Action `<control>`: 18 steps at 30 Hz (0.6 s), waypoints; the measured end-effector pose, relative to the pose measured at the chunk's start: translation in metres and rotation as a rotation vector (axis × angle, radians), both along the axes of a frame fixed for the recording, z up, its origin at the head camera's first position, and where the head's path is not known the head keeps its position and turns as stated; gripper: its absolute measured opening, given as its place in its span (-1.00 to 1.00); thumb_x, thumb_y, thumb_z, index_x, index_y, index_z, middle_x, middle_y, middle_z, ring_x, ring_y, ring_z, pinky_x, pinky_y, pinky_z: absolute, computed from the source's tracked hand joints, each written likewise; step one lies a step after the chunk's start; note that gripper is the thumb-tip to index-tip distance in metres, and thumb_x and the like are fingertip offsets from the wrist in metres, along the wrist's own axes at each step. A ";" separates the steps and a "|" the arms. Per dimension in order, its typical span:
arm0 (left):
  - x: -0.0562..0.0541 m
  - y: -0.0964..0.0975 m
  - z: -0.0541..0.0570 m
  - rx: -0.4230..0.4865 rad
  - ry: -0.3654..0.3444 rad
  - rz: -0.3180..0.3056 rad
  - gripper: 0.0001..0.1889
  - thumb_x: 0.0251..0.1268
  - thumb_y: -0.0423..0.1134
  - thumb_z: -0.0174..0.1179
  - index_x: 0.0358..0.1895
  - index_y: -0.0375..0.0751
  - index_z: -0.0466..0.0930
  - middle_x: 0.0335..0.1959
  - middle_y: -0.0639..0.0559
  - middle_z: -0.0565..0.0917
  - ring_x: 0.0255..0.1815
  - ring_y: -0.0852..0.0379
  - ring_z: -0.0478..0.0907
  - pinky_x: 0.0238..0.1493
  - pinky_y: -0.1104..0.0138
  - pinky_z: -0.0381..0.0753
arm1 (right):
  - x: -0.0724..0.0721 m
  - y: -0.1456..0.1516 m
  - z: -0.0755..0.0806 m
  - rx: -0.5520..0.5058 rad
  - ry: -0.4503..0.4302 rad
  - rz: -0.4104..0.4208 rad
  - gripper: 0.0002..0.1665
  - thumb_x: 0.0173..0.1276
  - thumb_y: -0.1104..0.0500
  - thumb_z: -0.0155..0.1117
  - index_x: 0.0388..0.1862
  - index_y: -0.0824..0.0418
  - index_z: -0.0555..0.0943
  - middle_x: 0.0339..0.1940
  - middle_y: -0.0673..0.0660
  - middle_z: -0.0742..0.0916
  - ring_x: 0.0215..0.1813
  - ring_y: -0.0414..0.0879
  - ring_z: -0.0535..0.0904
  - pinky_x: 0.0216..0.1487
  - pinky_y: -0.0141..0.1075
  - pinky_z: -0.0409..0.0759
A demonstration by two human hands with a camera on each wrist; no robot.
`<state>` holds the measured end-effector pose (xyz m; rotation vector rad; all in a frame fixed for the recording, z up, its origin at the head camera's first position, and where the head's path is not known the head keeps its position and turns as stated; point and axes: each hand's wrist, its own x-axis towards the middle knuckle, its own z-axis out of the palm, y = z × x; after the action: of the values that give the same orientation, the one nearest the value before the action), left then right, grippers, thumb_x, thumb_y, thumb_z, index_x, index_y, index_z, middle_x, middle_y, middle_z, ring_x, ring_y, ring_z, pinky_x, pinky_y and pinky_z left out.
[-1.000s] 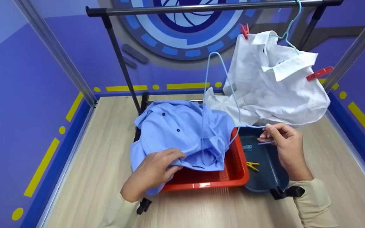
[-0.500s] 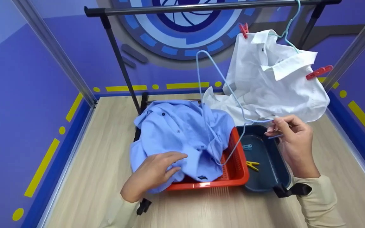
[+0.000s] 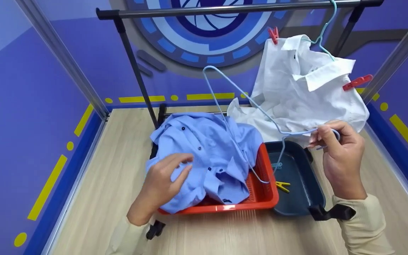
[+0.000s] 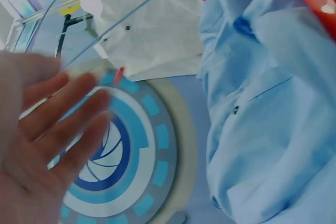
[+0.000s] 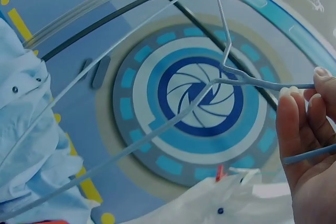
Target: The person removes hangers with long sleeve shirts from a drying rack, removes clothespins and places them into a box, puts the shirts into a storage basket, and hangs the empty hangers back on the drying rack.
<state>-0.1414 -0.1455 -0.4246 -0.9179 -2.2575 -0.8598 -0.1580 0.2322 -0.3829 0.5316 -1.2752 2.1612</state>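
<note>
My right hand [image 3: 344,156] pinches a light blue clothes hanger [image 3: 260,108] by its hook end, between thumb and fingers. The hanger's frame extends leftward, overlapping the blue shirt in the head view. That blue shirt [image 3: 190,141], with dark buttons, lies heaped in a red basket [image 3: 221,208] and spills over its left side. Over the shirt's front left part is my left hand [image 3: 163,180], fingers loosely bent and nothing in them. The left wrist view shows the left hand's fingers [image 4: 79,114] spread apart, with the blue shirt off to the side.
A white shirt [image 3: 310,102] hangs on a green hanger [image 3: 322,32] from the rack's bar [image 3: 225,9], with red clothespins [image 3: 357,82] at its shoulders. Beside the basket stands a dark tray [image 3: 298,184] holding a yellow clothespin [image 3: 282,186] and a blue clothespin [image 3: 276,165].
The right hand has drawn the hanger to the right and tilted it, out of the shirt's folds. My left hand has let go of the shirt's edge and lifted a little to the left.
</note>
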 end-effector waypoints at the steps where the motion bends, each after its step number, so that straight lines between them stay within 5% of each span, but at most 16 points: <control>1: 0.000 -0.001 0.004 0.052 0.024 0.000 -0.78 0.22 -0.38 0.27 -0.07 -0.20 0.64 -0.19 0.04 0.72 -0.19 0.21 0.65 -0.17 0.37 0.64 | 0.002 -0.001 0.004 0.013 0.020 -0.010 -0.86 0.27 0.67 -0.04 -0.47 0.65 0.42 -0.56 0.27 0.57 -0.53 0.01 0.58 -0.52 -0.30 0.63; 8: 0.006 -0.003 0.027 0.220 0.107 -0.010 -0.73 0.17 -0.48 0.21 -0.04 -0.27 0.61 -0.15 0.00 0.69 -0.12 0.15 0.62 -0.14 0.40 0.61 | 0.008 -0.012 0.029 0.178 0.137 -0.115 -0.93 0.22 0.66 0.07 -0.45 0.73 0.43 -0.52 0.29 0.61 -0.56 -0.02 0.58 -0.48 -0.37 0.60; 14: 0.008 -0.004 0.030 0.251 0.156 0.051 -0.72 0.22 -0.40 0.16 0.01 -0.30 0.59 -0.05 -0.08 0.66 -0.01 0.07 0.58 0.17 0.41 0.51 | 0.012 -0.023 0.032 0.344 0.218 -0.128 -0.88 0.22 0.62 0.13 -0.49 0.70 0.43 -0.50 0.21 0.58 -0.51 -0.11 0.58 -0.46 -0.44 0.58; 18: 0.008 -0.002 0.030 0.251 0.149 0.068 -0.65 0.23 -0.35 0.16 0.11 -0.29 0.55 0.07 -0.11 0.61 0.12 0.02 0.52 0.33 0.40 0.38 | 0.016 -0.032 0.032 0.512 0.334 -0.223 -0.71 0.29 0.40 0.25 -0.55 0.59 0.46 -0.56 0.17 0.55 -0.47 -0.15 0.52 -0.35 -0.51 0.52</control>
<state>-0.1337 -0.1471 -0.3950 -0.7600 -1.9888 -0.9839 -0.1417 0.1999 -0.3508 0.8660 -1.6044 1.4818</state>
